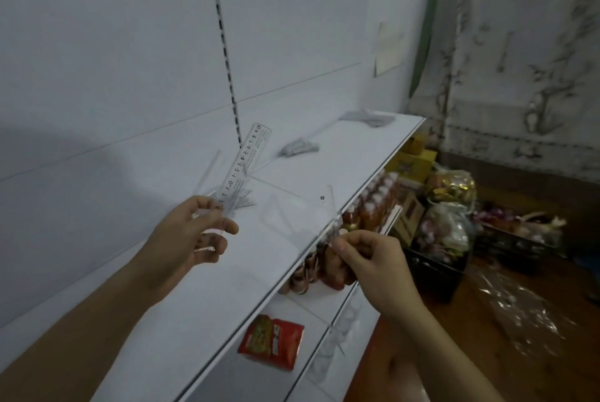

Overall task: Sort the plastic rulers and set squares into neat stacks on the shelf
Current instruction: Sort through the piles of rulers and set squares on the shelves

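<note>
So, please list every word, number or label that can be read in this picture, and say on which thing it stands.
"0 1 2 3 4 5 6 7 8 9": scale digits on the clear ruler gripped by the left hand; its fine print is too blurred.
Red packet on the lower shelf: print unreadable.
Yellow boxes: blurred.
Paper note on the wall: blank or too faint.
Bottle labels: unreadable.

The flat white shelf point(201, 275) runs below a white back panel point(113, 44) crossed by a vertical slotted strip point(224, 44) of alternating black and pale dashes. The clear plastic ruler point(246, 161) carries black numerals and tick marks. On the lower white shelf point(311, 307) lies a red snack packet point(271, 341) with yellow-green print, beside bottles point(373, 206) of orange-red contents with pale caps. Yellow boxes point(415, 158) stand further back. The floor point(535, 353) is brown wood.
</note>
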A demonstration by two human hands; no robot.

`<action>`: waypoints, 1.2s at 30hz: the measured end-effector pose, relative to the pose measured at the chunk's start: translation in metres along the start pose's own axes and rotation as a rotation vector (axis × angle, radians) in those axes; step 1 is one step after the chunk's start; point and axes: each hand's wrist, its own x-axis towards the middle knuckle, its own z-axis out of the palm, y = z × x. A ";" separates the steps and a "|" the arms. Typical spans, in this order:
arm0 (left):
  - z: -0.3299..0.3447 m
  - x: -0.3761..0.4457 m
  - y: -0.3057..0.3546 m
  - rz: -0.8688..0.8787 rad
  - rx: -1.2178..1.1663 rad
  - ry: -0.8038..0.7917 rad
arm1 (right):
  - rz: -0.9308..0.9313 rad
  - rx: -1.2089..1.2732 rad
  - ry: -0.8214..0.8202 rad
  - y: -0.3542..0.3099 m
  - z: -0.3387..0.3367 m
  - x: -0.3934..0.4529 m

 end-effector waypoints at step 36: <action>0.054 0.153 -0.001 0.034 0.224 0.580 | -0.250 -0.308 -0.704 0.056 0.051 0.352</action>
